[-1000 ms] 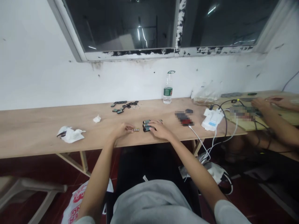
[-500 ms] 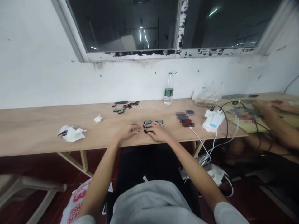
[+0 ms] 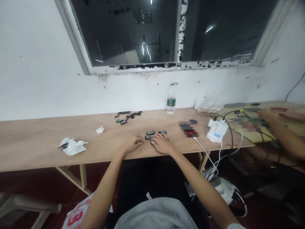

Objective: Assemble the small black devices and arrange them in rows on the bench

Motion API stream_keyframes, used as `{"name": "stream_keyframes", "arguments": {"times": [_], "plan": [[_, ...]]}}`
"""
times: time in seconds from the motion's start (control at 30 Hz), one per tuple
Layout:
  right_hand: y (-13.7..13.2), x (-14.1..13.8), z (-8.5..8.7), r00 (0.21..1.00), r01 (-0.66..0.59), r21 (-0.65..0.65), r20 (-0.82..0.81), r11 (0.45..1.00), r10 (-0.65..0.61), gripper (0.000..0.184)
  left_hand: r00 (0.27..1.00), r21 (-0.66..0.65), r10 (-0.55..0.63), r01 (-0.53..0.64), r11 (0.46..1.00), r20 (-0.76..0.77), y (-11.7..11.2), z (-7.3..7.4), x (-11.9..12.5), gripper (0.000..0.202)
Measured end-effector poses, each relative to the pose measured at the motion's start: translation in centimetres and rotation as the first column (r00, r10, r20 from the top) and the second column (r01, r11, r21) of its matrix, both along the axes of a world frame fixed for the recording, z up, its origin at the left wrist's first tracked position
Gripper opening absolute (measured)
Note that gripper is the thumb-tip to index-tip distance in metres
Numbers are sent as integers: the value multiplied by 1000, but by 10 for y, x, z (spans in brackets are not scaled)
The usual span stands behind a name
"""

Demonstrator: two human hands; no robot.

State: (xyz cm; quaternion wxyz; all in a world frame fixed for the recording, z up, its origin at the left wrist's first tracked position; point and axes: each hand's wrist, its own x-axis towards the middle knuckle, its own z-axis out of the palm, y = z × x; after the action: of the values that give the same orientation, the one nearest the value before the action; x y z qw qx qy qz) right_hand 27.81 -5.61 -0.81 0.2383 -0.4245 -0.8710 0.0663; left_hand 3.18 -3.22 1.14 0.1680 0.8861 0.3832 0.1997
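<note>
Both my hands rest on the wooden table near its front edge. My left hand has its fingers curled together; what they hold, if anything, is hidden. Just to its right, my right hand lies flat with its fingers stretched out. Its fingertips touch small dark rectangular pieces. Two more such pieces, one and another, lie just beyond my fingers. A pile of similar dark pieces sits farther back on the table.
A plastic water bottle stands by the wall. Crumpled tissues, a large one and a small one, lie to the left. A phone and a white charger with cables lie to the right. A co-worker's hands work at the far right.
My left hand held a small piece in a pinch a second ago; now its fingers are curled and the piece is hidden. Both hands have drawn slightly toward the table's front edge.
</note>
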Motion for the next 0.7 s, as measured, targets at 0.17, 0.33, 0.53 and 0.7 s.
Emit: {"name": "stream_keyframes", "arguments": {"times": [0.17, 0.33, 0.53, 0.7], "plan": [[-6, -8, -3, 999, -48, 7, -3, 999, 48, 42, 1000, -24, 26, -26, 999, -16, 1, 2, -9, 18], [-10, -18, -9, 998, -53, 70, 22, 996, 52, 40, 998, -67, 68, -67, 995, 15, 5, 2, -24, 19], [-17, -22, -4, 985, -168, 87, -18, 982, 170, 24, 993, -88, 108, -104, 991, 42, 8, 1, -36, 20], [-16, -13, 11, 986, -162, 109, -32, 981, 166, 23, 991, -69, 137, -137, 988, -5, 7, 4, -39, 22]]}}
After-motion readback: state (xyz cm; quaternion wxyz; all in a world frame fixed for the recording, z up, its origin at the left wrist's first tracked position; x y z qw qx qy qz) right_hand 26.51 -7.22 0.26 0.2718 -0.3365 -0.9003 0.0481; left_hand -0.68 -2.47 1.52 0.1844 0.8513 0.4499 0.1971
